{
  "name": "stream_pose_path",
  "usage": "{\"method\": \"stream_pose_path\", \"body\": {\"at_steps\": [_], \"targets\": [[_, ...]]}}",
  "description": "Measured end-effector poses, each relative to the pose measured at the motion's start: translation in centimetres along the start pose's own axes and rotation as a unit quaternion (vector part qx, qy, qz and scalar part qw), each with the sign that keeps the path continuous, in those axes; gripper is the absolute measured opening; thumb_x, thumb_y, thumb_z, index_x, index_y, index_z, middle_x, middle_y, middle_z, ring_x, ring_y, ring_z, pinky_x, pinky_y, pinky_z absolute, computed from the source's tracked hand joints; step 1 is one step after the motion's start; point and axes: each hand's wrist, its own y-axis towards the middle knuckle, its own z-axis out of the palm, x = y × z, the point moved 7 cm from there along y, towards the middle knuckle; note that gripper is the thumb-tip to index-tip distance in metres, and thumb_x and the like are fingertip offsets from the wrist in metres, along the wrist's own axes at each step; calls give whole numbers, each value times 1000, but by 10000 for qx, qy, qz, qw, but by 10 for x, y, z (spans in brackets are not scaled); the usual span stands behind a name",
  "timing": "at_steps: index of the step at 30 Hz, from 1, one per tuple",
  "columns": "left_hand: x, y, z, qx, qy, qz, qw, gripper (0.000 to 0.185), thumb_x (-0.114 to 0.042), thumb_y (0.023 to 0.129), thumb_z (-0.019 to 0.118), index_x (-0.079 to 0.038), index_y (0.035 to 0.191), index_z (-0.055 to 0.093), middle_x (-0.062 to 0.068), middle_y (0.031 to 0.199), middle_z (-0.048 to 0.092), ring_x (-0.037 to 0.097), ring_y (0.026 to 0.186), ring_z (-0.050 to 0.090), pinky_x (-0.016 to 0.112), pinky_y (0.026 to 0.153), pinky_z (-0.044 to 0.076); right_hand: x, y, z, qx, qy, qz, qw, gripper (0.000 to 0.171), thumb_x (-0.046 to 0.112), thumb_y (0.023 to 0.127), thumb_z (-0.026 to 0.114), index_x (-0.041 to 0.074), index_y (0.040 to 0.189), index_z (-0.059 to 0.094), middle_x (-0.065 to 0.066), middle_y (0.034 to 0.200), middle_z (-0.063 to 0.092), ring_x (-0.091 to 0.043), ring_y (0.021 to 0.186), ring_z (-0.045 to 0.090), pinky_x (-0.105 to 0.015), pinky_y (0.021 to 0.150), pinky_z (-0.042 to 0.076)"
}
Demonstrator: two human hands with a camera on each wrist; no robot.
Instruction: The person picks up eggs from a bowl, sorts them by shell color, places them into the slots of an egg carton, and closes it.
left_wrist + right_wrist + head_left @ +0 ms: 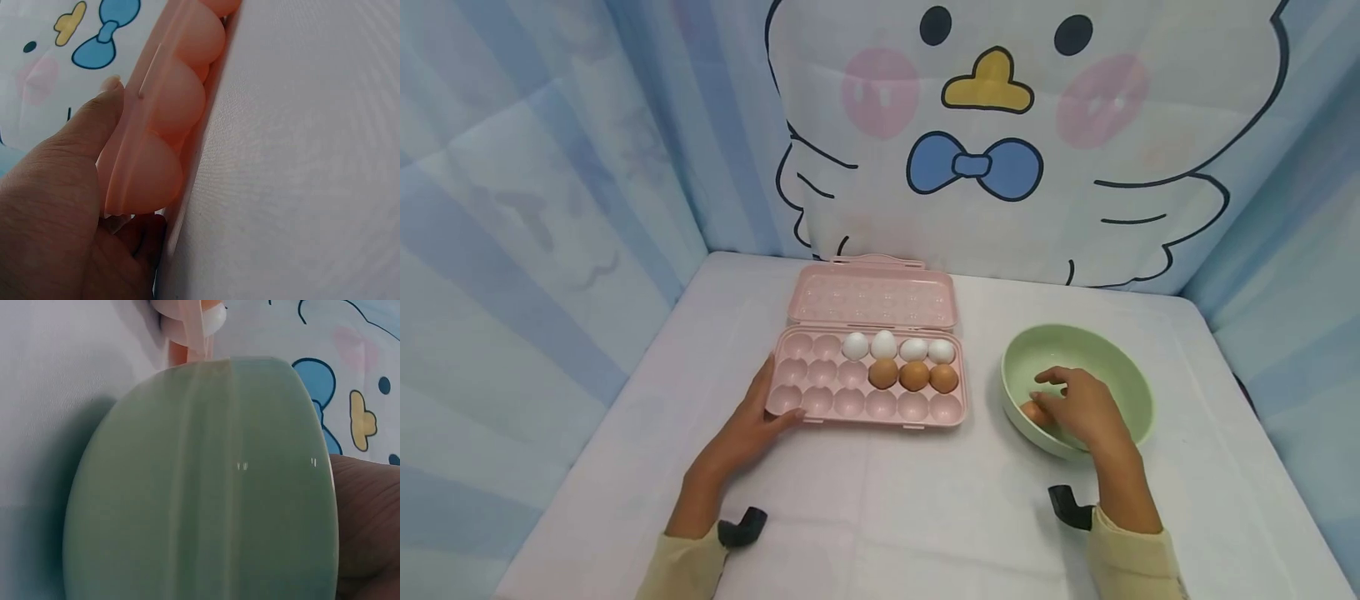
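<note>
A pink egg carton [850,408] lies with its lid [872,298] folded back. Several white eggs [883,344] fill the right part of its rear row, and three brown eggs [913,376] sit in the middle row; the front row's cups hold none. My left hand [748,433] grips the carton's left front corner, thumb on the front edge and fingers at the side and partly beneath. Inside the green bowl [1123,375], my right hand [1086,408] hovers with bent, parted fingers by a brown egg [1036,414], the thumb close over it. The bowl's wall hides those fingers in the right wrist view.
Both carton and bowl stand on a white-covered table [865,517], the bowl to the right with a gap between. A curtain with a cartoon bird [992,225] hangs behind, and blue striped curtains [535,250] close both sides. Black wrist mounts [742,527] sit by both sleeves.
</note>
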Motion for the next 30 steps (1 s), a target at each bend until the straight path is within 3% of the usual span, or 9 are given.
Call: {"method": "stream_pose_path", "body": {"at_steps": [3,6,11,15,18,23,30], "targets": [[2,0,-1,-11,16,-28,10000,106,-44,97,72,-22,168,-4,8,173,2,33,157,4,61,121,11,-2,-1,1,122,-78,-193,9997,27,6,99,58,-1,122,71,-28,123,66,-47,110,62,-59,89,50],[3,0,-1,-1,19,-64,10000,106,-44,97,72,-20,168,-4,9,173,2,33,157,3,61,121,10,-3,-3,2,295,-118,-310,9990,32,-3,95,51,0,118,73,-28,119,67,-43,103,65,-55,87,52],[3,0,0,2,25,-100,9999,107,-45,97,72,-20,168,-4,9,173,2,33,157,3,61,121,10,-3,-8,2,539,-189,-423,9975,37,-7,92,48,-1,118,73,-25,120,68,-37,100,63,-50,84,51],[1,1,1,-1,-5,-23,10000,106,-44,97,72,-22,168,-4,7,173,2,32,157,3,61,121,10,-1,-10,5,692,-136,-550,9960,31,-1,93,58,-1,120,72,-21,116,69,-38,103,64,-53,84,52],[1,2,0,-4,-66,79,9999,105,-42,97,72,-24,168,-4,6,173,3,30,157,3,60,122,10,4,-8,9,695,-106,-721,9949,26,13,97,69,-2,119,71,-19,112,70,-40,105,64,-56,87,52],[2,3,2,30,-138,138,9998,104,-40,98,72,-25,168,-3,6,173,3,30,157,3,60,122,9,8,-3,15,600,-305,-709,9952,33,20,102,65,-7,121,67,-24,116,69,-46,110,62,-60,92,49],[1,3,0,-16,-96,148,9998,105,-41,97,72,-24,168,-3,6,173,3,30,157,4,60,122,10,18,-2,16,737,-452,-724,9936,31,18,104,63,-2,126,71,-26,126,67,-51,122,57,-62,101,45]]}}
